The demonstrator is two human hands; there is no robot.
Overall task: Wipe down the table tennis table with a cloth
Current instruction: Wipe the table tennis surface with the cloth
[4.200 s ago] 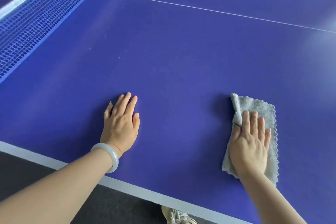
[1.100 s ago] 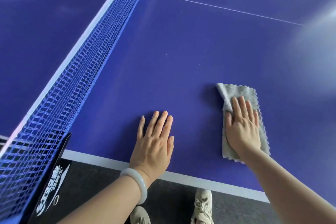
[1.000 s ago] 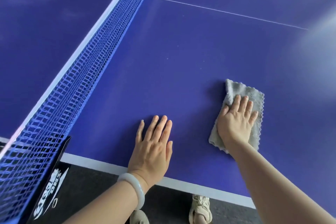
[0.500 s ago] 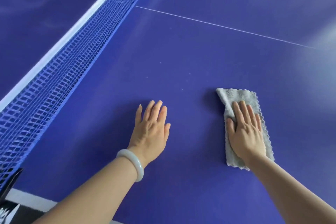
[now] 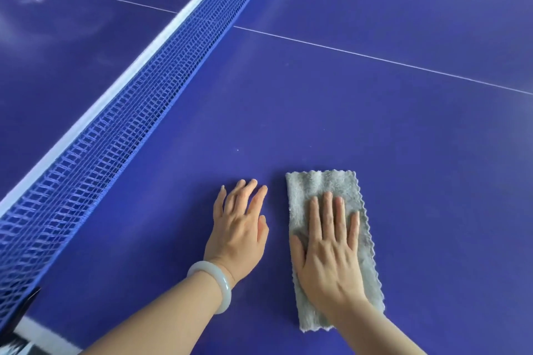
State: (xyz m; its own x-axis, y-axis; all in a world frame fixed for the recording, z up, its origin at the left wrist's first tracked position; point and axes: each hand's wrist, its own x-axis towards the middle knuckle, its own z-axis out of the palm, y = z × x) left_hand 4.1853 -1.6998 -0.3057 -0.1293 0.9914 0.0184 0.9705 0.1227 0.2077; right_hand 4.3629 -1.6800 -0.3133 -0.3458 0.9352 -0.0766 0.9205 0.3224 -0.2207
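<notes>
Grey fuzzy cloth [image 5: 326,187], scalloped edges, folded

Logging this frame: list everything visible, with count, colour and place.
table tennis table: one, blue-violet, fills the view
net: one, blue mesh with a white top band, runs diagonally at left
centre line: one, thin white, across the tabletop beyond the hands
cloth: one, grey, flat on the table
net bracket: one, black, bottom left corner, cut off
bracelet: one, pale, left wrist
left hand: flat on the table, beside the cloth, apart from it
right hand: flat on the cloth, fingers straight
</notes>
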